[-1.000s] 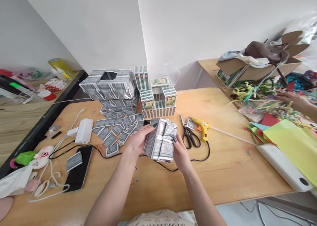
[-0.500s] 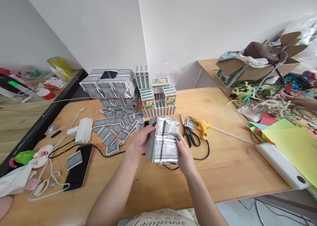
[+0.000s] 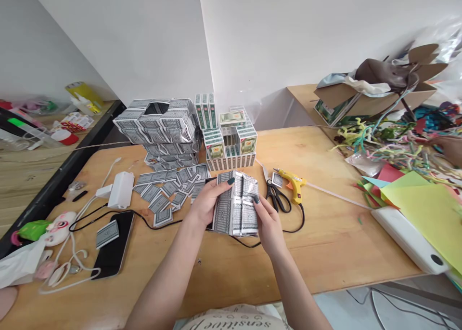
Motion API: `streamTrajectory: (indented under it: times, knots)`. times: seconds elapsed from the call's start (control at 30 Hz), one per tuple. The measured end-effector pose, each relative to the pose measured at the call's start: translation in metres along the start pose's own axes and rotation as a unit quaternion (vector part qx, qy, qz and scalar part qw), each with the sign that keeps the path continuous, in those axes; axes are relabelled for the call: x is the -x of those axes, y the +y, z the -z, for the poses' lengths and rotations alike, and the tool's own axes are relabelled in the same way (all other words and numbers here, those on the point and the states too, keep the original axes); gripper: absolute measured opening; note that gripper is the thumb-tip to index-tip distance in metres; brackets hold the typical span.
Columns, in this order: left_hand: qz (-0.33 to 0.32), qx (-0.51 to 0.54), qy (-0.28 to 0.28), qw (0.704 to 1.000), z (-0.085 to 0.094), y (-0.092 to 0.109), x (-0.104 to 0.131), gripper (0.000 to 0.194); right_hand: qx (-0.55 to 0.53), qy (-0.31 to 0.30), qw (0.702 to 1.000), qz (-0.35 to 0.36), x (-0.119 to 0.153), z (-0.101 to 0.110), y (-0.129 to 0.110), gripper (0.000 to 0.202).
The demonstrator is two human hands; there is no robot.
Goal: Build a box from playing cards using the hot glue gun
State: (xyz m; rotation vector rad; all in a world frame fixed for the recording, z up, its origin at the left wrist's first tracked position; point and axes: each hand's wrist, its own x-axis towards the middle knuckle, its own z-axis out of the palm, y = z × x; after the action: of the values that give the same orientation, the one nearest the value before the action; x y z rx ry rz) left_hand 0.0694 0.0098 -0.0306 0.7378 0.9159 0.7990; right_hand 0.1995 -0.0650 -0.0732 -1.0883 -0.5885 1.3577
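Observation:
Between my two hands is a block built from grey-backed playing cards (image 3: 238, 209), held just above the table. My left hand (image 3: 206, 202) grips its left side, thumb on the upper face. On the right side, my right hand (image 3: 269, 221) presses with its thumb on top; the fingers underneath are hidden. Loose playing cards (image 3: 160, 204) lie spread to the left of the block. Black-handled scissors (image 3: 277, 197) and a yellow glue gun (image 3: 296, 185) with a white glue stick lie to the right.
A large card structure (image 3: 159, 127) stands at the back beside stacked card boxes (image 3: 231, 142). At left are a phone (image 3: 114, 253), a white power adapter (image 3: 121, 190) and cables. Coloured paper (image 3: 415, 200), a white device (image 3: 409, 241) and a cardboard box (image 3: 378, 96) occupy the right.
The card block has turned in my hands, showing more of its left face. Both hands still hold it. At the far right, another person's hand has shifted.

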Motion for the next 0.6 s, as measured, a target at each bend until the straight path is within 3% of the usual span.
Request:
streamTrajectory:
  times: [0.13,0.27,0.37,0.47,0.53,0.6]
  knots:
    - [-0.058,-0.073,0.016,0.995,-0.005,-0.004,-0.001,0.036,0.086,0.003,0.996,0.038,0.000,-0.002,-0.004,0.070]
    - [-0.095,-0.251,0.029,0.963,-0.006,-0.010,0.001,0.033,0.135,-0.025,0.990,0.045,-0.003,-0.006,0.000,0.098]
    - [-0.095,-0.413,0.057,0.904,-0.004,-0.008,0.014,0.031,0.113,-0.019,0.993,0.037,-0.007,-0.006,0.008,0.094]
    - [-0.129,-0.504,0.082,0.850,0.006,0.002,0.034,0.031,0.080,0.008,0.996,0.037,-0.012,0.002,0.016,0.087]
    - [-0.141,-0.506,0.114,0.843,0.021,0.008,0.044,0.025,0.049,0.021,0.998,0.021,-0.015,0.009,0.019,0.084]
    - [-0.173,-0.487,0.194,0.834,0.040,0.010,0.047,0.023,0.012,0.020,1.000,-0.005,-0.017,0.015,0.020,0.082]
